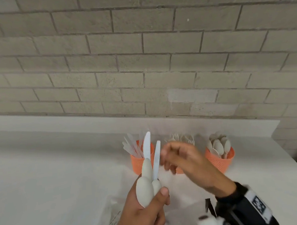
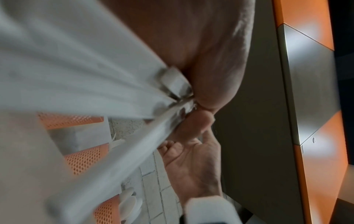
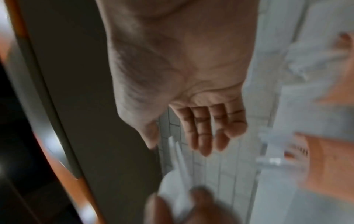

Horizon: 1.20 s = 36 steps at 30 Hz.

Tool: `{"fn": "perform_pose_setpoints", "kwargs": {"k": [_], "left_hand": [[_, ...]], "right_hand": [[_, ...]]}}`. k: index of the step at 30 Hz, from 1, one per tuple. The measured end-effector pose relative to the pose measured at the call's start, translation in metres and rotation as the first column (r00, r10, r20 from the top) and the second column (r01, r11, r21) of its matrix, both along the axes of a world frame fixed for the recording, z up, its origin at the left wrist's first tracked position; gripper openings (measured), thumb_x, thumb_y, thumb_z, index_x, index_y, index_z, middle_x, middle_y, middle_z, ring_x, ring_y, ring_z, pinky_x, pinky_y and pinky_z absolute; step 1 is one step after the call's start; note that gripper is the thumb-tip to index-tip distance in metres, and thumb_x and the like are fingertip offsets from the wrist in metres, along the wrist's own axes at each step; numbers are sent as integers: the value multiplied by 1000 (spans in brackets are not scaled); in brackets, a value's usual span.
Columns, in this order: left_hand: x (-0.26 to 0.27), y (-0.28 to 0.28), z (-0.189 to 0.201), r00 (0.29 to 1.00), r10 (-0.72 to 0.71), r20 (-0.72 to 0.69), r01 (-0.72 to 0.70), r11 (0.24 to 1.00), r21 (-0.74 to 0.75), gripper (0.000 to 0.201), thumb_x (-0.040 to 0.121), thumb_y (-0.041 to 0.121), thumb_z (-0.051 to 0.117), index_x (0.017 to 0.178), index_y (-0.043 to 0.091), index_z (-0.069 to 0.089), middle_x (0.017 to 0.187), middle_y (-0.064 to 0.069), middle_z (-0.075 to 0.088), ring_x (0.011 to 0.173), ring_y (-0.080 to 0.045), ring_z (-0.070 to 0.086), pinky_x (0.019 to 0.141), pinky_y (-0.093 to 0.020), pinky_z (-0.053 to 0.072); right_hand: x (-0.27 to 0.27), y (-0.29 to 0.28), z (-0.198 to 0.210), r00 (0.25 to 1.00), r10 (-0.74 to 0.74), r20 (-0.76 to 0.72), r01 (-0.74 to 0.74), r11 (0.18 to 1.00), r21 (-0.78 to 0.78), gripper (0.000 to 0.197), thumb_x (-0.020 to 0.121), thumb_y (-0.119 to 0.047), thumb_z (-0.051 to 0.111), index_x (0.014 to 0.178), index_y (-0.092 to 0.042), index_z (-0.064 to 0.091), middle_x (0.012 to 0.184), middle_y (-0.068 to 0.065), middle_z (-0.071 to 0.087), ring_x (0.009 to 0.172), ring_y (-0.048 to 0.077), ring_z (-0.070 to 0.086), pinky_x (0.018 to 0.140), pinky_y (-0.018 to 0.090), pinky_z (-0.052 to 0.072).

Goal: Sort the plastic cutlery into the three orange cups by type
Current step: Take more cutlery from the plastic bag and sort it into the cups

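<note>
The left hand point(image 1: 148, 206) has its grip around a bunch of cutlery point(image 1: 149, 167), while the right hand point(image 1: 187, 164), its grip wide with nothing in it, is beside the knives point(image 1: 156, 158).

Head cam: high, looking forward and down over the white tabletop point(image 1: 51, 173) toward the brick wall point(image 1: 140, 59), both hands mid-frame at arm's length. Left wrist cam: very close, looks along the left hand point(image 2: 201, 75), handles of the held cutlery point(image 2: 76, 72) filling the frame, blurred. Right wrist cam: very close, looks along the palm of the right hand point(image 3: 182, 75) to its fingers. Shared: each wrist view catches the opposite hand; all three see the orange cups point(image 1: 220, 160), blurred in the right wrist view.
</note>
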State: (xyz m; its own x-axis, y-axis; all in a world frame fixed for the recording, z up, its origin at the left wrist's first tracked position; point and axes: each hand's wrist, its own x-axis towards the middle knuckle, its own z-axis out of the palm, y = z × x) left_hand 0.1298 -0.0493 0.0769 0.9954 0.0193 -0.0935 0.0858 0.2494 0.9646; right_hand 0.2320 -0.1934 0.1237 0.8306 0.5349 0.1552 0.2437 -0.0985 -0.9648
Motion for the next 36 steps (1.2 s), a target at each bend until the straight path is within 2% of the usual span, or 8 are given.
{"fn": "perform_pose_setpoints", "kwargs": {"k": [5,11,17,21,24,29,33,36], "left_hand": [[0,-5,3,999,-9,52,10,1000,-13,69,62,45,77,126,39,52,71,-8,64,34,-18,37,38,-22,34],[-4,-5,2,1000,0,10,1,1000,-12,53,71,39,74,111,9,55,55,-3,58,30,-15,32,40,-20,31],[-2,0,9,995,87,-42,-89,995,-54,43,73,32,71,85,-4,50,41,-5,37,30,-15,24,39,-16,26],[-2,2,9,992,121,-38,-121,993,7,37,85,28,73,87,-1,50,42,-2,38,33,-15,25,41,-17,24],[-3,0,10,995,88,-49,-87,995,39,19,93,15,65,92,3,52,41,2,44,32,-12,28,39,-16,25],[-8,-1,10,996,45,-73,-47,999,-24,20,89,18,73,91,7,56,52,-6,45,34,-14,26,40,-15,24],[-10,4,14,998,21,-66,-29,992,-122,13,72,22,70,82,16,64,62,-10,52,33,-13,25,40,-12,26],[-11,2,11,999,-35,-37,30,993,-111,19,71,25,76,82,16,64,63,-10,53,33,-13,28,40,-13,27]], "right_hand": [[-27,0,1,998,-53,-33,53,999,6,22,94,-14,63,72,-17,63,62,-1,62,56,11,56,58,26,46],[-9,-25,12,951,-241,-194,292,908,300,13,96,-5,54,85,-1,58,66,20,60,60,29,55,55,32,48],[-11,-42,5,931,-348,-112,366,883,294,30,81,9,70,100,-8,55,85,10,70,74,27,62,65,30,53],[-20,-47,5,744,-512,429,545,837,52,77,68,-24,88,128,-27,40,130,-9,51,120,12,51,101,28,40],[-30,-48,14,521,-32,853,520,804,-288,66,83,-50,71,135,-21,43,133,-4,48,127,17,43,110,28,29],[-34,-42,8,811,376,447,99,666,-739,25,101,-46,42,113,-29,56,102,-13,61,92,5,53,80,25,44],[-22,-44,4,904,66,422,143,884,-445,24,101,-37,45,80,-25,47,65,-7,45,59,7,40,56,25,33],[-22,-24,3,980,-143,137,159,981,-113,25,93,-41,53,84,-18,51,66,-9,45,59,8,40,58,31,36]]}}
